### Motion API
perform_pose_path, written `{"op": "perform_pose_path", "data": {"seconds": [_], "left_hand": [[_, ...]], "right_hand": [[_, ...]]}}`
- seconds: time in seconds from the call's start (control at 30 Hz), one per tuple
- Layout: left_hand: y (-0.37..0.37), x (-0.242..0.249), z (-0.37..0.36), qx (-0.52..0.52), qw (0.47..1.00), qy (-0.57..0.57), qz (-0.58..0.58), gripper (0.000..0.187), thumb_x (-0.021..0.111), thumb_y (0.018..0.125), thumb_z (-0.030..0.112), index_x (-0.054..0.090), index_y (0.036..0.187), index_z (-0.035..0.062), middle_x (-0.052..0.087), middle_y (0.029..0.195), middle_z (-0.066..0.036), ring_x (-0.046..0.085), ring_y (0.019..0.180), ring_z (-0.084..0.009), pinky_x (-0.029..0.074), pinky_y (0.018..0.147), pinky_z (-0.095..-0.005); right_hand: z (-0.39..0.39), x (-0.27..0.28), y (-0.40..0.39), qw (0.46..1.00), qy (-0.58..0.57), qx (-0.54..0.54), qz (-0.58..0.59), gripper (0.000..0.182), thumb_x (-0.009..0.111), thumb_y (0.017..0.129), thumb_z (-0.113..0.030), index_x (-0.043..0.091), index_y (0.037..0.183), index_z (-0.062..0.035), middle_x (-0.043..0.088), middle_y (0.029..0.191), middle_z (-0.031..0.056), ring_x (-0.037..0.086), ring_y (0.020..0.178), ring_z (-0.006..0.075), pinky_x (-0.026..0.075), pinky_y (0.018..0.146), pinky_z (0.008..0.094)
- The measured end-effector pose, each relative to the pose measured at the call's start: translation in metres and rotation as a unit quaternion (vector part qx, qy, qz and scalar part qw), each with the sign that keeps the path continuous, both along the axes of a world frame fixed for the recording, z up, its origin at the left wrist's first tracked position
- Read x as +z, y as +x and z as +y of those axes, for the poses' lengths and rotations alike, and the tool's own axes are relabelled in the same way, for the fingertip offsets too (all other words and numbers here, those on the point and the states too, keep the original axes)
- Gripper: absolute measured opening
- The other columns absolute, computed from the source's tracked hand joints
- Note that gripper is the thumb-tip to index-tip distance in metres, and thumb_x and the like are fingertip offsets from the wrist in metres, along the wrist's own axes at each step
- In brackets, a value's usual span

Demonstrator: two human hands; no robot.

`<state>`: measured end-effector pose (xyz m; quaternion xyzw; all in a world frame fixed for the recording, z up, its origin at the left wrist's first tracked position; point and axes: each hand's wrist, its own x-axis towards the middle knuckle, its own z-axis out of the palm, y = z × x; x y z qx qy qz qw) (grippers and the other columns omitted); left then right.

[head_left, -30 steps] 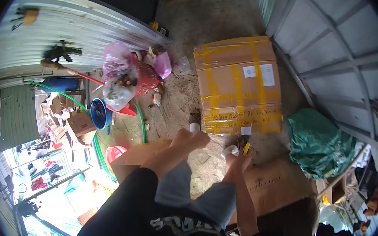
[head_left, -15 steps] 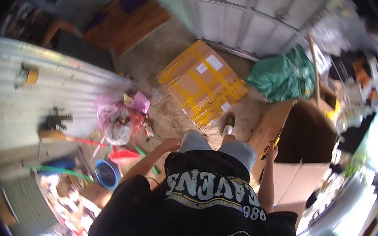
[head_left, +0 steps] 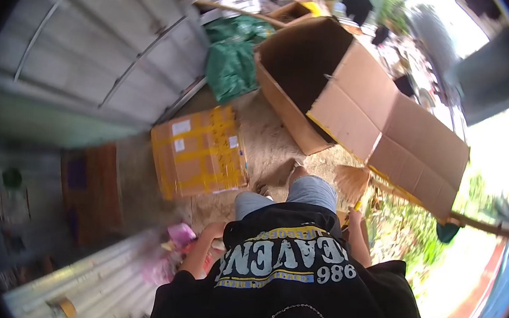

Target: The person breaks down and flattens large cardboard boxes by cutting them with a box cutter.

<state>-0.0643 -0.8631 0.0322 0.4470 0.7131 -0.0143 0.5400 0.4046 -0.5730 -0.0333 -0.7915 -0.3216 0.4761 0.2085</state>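
Observation:
I stand over a sandy floor, and my black shirt fills the lower part of the view. My right hand (head_left: 355, 223) hangs at my side, closed on a small yellow-handled tool (head_left: 357, 206). My left hand (head_left: 213, 233) hangs loose by my hip with nothing seen in it, close to a pink bag (head_left: 181, 235). A sealed cardboard box with yellow tape (head_left: 200, 151) lies on the floor just ahead of my feet. A large open cardboard box (head_left: 303, 72) lies on its side beyond, with its flaps (head_left: 391, 135) spread toward my right.
A green tarp bundle (head_left: 231, 55) rests against the grey metal door (head_left: 94, 39). Corrugated metal sheeting (head_left: 88, 290) lies at lower left. A long wooden stick (head_left: 487, 227) crosses the ground at right, near some greenery. Bare sand lies between the two boxes.
I have risen from a crouch to standing and turned. Both hands have dropped to my sides, and the yellow tool has stayed in my right hand. The open box has come fully into view.

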Motion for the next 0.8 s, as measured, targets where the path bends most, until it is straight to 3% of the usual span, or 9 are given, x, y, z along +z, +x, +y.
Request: {"op": "perform_pose_path", "data": {"seconds": [0.13,0.23,0.27,0.33,0.43,0.57,0.6,0.63,0.8], "left_hand": [[-0.035,-0.02,0.097,-0.072,0.995,-0.001,0.067,0.033,0.049,0.078,0.03,0.057,0.094,0.0022,0.061,0.091,-0.017,0.057,0.087,-0.0339,0.044,0.077,-0.0383],[-0.049,-0.018,0.205,0.047,0.991,0.124,-0.006,0.031,0.052,0.078,0.028,0.056,0.096,0.002,0.06,0.092,-0.017,0.058,0.087,-0.0309,0.044,0.074,-0.037],[-0.044,-0.001,0.246,0.027,0.99,0.135,0.037,0.031,0.053,0.078,0.027,0.055,0.096,0.0019,0.06,0.094,-0.017,0.057,0.088,-0.0302,0.045,0.074,-0.0364],[-0.042,0.012,0.328,0.015,0.98,0.191,0.059,0.031,0.055,0.077,0.026,0.054,0.097,0.0019,0.059,0.095,-0.017,0.057,0.089,-0.0291,0.045,0.074,-0.0355],[-0.008,0.054,0.438,0.043,0.956,0.289,0.041,0.032,0.057,0.076,0.026,0.053,0.096,0.0012,0.059,0.092,-0.017,0.056,0.087,-0.0287,0.045,0.074,-0.0353],[0.003,0.02,0.566,0.104,0.927,0.356,0.05,0.037,0.059,0.074,0.025,0.053,0.097,-0.0034,0.058,0.095,-0.02,0.057,0.09,-0.0288,0.045,0.077,-0.0349],[0.008,0.021,0.587,0.102,0.931,0.341,0.086,0.04,0.059,0.073,0.024,0.052,0.099,-0.0048,0.057,0.098,-0.021,0.055,0.093,-0.0296,0.044,0.079,-0.0354],[0.014,0.025,0.606,0.103,0.93,0.33,0.123,0.042,0.06,0.073,0.023,0.051,0.102,-0.0063,0.056,0.1,-0.022,0.054,0.096,-0.0304,0.043,0.081,-0.0359],[0.01,0.002,0.646,0.139,0.951,0.251,0.119,0.056,0.061,0.07,0.024,0.043,0.115,-0.0062,0.051,0.112,-0.022,0.049,0.105,-0.0321,0.039,0.087,-0.0371]], "right_hand": [[-0.023,-0.016,0.081,0.99,0.042,-0.104,-0.085,0.013,0.065,0.064,-0.015,0.06,0.071,-0.0053,0.05,0.054,0.0012,0.046,0.043,0.0123,0.038,0.041,0.0262],[-0.026,0.013,0.115,0.976,-0.019,-0.17,-0.133,0.023,0.065,0.061,-0.019,0.065,0.08,-0.006,0.054,0.058,0.0005,0.05,0.05,0.011,0.039,0.046,0.0245],[-0.034,-0.047,0.163,0.961,0.056,-0.22,-0.155,0.027,0.065,0.062,-0.023,0.064,0.083,-0.0057,0.054,0.059,0.0017,0.049,0.048,0.0111,0.039,0.044,0.025],[-0.012,0.034,0.152,0.943,0.135,-0.3,-0.051,0.029,0.059,0.07,-0.023,0.062,0.091,-0.0036,0.055,0.064,0.0042,0.051,0.051,0.0117,0.043,0.048,0.0261],[0.042,0.063,0.199,0.893,0.243,-0.375,-0.046,0.041,0.058,0.08,-0.026,0.052,0.108,0.0014,0.055,0.075,0.005,0.051,0.066,0.0124,0.041,0.061,0.0253],[0.114,0.07,0.275,0.795,0.309,-0.511,-0.11,0.047,0.062,0.077,-0.037,0.049,0.099,0.0024,0.048,0.076,0.0056,0.045,0.067,0.017,0.038,0.061,0.0305],[0.121,0.084,0.287,0.823,0.238,-0.514,-0.04,0.049,0.061,0.076,-0.04,0.048,0.099,0.0023,0.05,0.082,0.0065,0.046,0.077,0.0149,0.037,0.065,0.0286],[0.109,0.018,0.348,0.825,0.3,-0.479,0.019,0.045,0.061,0.078,-0.034,0.05,0.101,0.0021,0.054,0.091,0.0066,0.047,0.084,0.0134,0.037,0.068,0.0272],[0.123,0.02,0.384,0.788,0.266,-0.537,0.143,0.033,0.065,0.076,-0.023,0.052,0.105,-0.0121,0.054,0.091,-0.0013,0.049,0.077,0.0132,0.038,0.065,0.0307]]}}
